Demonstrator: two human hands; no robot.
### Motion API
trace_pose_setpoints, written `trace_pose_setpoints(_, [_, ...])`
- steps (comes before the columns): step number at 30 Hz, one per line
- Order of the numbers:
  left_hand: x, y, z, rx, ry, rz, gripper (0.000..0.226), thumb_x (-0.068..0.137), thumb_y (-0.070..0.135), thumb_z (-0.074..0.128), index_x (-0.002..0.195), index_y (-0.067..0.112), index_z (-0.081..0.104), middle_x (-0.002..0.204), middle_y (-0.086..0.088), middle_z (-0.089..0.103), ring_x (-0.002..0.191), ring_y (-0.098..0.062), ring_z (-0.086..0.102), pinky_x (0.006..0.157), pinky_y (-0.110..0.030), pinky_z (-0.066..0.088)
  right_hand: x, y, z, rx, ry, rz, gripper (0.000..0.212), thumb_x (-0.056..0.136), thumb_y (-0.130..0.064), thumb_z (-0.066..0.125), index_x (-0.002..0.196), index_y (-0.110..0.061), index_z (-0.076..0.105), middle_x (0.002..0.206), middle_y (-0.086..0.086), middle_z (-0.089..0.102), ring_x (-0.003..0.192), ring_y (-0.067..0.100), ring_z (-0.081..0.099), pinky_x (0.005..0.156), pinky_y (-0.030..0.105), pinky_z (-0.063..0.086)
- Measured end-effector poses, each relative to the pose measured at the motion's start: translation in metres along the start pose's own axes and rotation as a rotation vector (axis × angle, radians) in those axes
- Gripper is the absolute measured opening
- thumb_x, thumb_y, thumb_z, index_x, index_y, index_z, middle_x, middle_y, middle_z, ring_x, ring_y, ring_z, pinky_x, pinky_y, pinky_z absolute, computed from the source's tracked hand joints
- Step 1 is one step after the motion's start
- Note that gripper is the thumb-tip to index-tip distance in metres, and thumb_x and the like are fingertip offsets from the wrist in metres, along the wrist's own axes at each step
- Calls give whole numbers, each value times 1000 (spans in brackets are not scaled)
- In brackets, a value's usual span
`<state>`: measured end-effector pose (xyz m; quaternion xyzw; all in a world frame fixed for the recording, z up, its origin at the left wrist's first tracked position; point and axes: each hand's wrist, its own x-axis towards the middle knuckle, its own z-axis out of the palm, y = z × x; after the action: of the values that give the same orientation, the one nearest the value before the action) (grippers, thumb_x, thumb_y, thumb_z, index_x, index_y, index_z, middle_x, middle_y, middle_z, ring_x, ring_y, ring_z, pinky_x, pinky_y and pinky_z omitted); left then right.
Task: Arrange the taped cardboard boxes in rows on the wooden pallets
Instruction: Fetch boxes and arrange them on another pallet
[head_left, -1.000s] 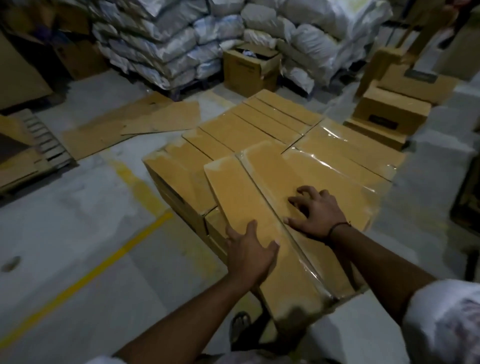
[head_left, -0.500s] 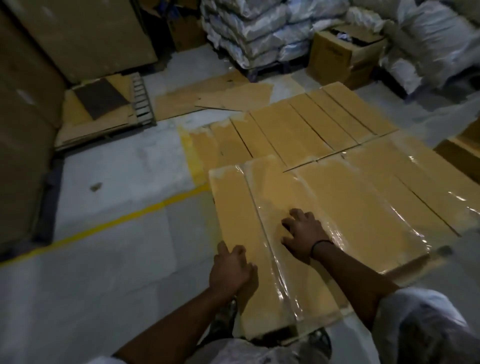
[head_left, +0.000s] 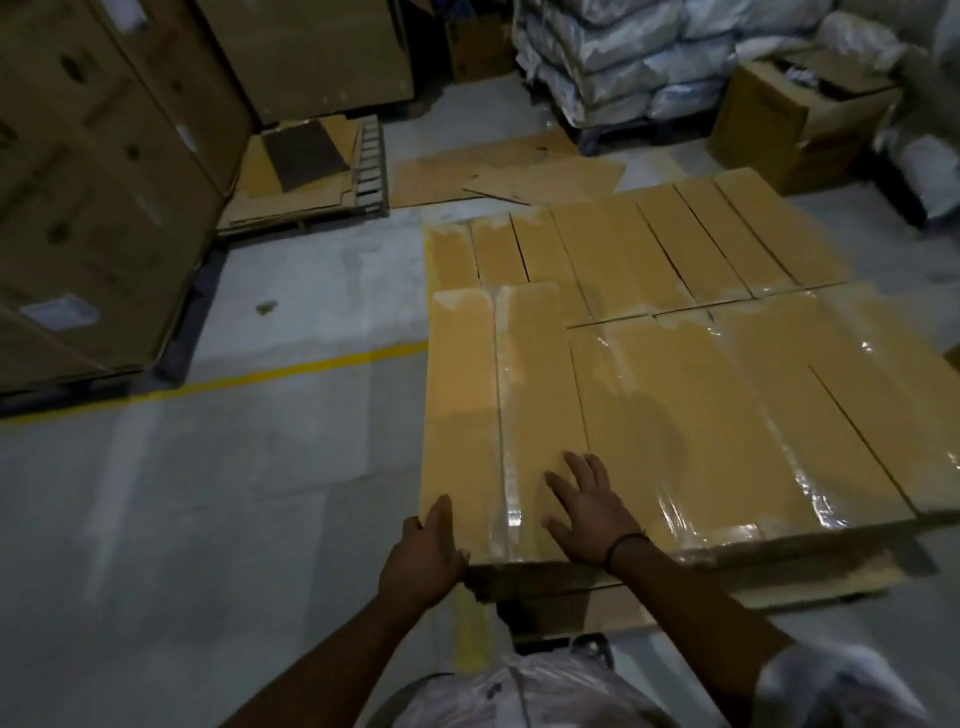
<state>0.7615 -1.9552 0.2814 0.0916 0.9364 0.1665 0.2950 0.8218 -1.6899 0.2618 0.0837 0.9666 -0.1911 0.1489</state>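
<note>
One taped box squarer to its row now, right hand flatter

No text, brand or number legible; picture dim and blurred.
- Large carton at left: white label low on its side, print too blurred to read.
- Same carton: few dark printed marks, shape only, letters not made out.
- Taped cardboard boxes: tops show only tape glare, nothing to read.
</note>
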Motion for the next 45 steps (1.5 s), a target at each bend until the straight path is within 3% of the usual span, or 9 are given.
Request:
trace_pose_setpoints(2, [-8,0,2,5,11,6,91,94,55,63,164,33,10,145,-20,43,119,-35,60,94,-38,54,-13,0,4,78,-13,36,70,98,-49,57,157,-25,29,168,7,-8,153,35,2,119,46,33])
trace_pose_setpoints(5, [-17,-1,3,-13,17,26,89,94,49,67,163,27,15,140,-20,48,124,-36,55,93,-35,49,-34,6,9,219,-16,137,75,97,-45,63,159,-23,26,166,12,-6,143,36,36,114,39,39])
trace_pose_setpoints(10, [-37,-8,5,-124,52,47,79,87,31,78,154,16,40,139,-11,58,124,-27,57,90,-29,48,-55,6,14,205,-85,178,70,100,-40,60,160,-24,26,142,19,47,125,35,51,99,36,44])
trace_pose_setpoints(12, [-43,-6,1,-156,62,69,56,87,26,78,136,13,54,122,-4,60,109,-18,57,83,-25,45,-56,2,10,167,-81,156,67,99,-38,62,157,-23,33,129,18,55,118,34,53,93,35,45])
trace_pose_setpoints(15, [-46,-3,2,-213,74,59,57,89,24,77,141,16,54,135,-5,59,123,-21,57,86,-18,39,-59,1,4,159,-58,151,65,95,-35,69,152,-22,42,124,16,56,115,34,55,92,35,45])
trace_pose_setpoints(18, [-52,0,3,-229,94,50,50,86,28,80,131,15,61,138,-6,61,120,-21,59,89,-22,47,-63,6,-4,139,-59,147,69,91,-33,75,151,-22,44,125,15,58,112,33,56,92,36,47])
trace_pose_setpoints(22, [-47,15,-4,-265,142,76,71,80,42,86,140,16,58,146,-6,57,131,-24,55,96,-27,46,-55,13,-30,132,-24,126,69,87,-27,79,148,-21,49,132,10,61,113,27,60,96,37,52])
trace_pose_setpoints(26, [-45,27,-1,-258,165,65,61,80,40,86,131,17,64,137,-6,62,122,-23,59,84,-24,42,-56,22,-42,153,-4,134,68,86,-20,80,148,-21,50,136,9,62,117,26,62,100,39,53])
trace_pose_setpoints(45, [-25,7,11,-224,115,59,73,80,37,86,144,15,58,145,-9,59,130,-27,57,98,-31,48,-48,26,-12,150,-2,120,68,88,-22,79,148,-21,48,130,11,60,112,28,58,96,37,52])
